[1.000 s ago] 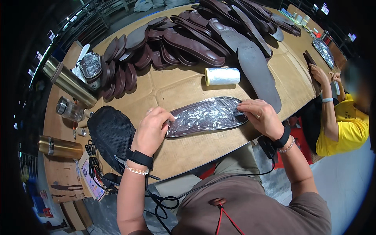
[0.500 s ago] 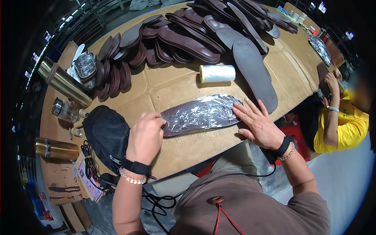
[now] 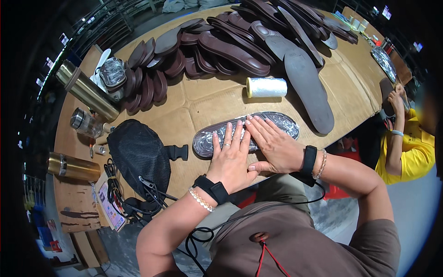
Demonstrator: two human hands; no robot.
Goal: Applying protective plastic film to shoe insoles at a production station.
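Note:
A long shoe sole wrapped in clear shiny film [image 3: 281, 123] lies on the cardboard-covered table [image 3: 207, 104] in front of me. My left hand [image 3: 229, 159] lies flat on its left half, fingers spread. My right hand [image 3: 272, 145] presses flat on its middle, beside and touching the left hand. Neither hand grips anything. A roll of clear film [image 3: 266, 87] lies just beyond the wrapped sole.
Many dark brown soles [image 3: 221, 46] are heaped across the far table. A black mesh bag [image 3: 138, 154] with cables lies at left, near metal flasks [image 3: 85, 90] and a glass jar [image 3: 83, 123]. A person in yellow [image 3: 406, 138] works at the right edge.
Both hands have moved from the ends of the wrapped sole toward its middle and now lie flat side by side on it.

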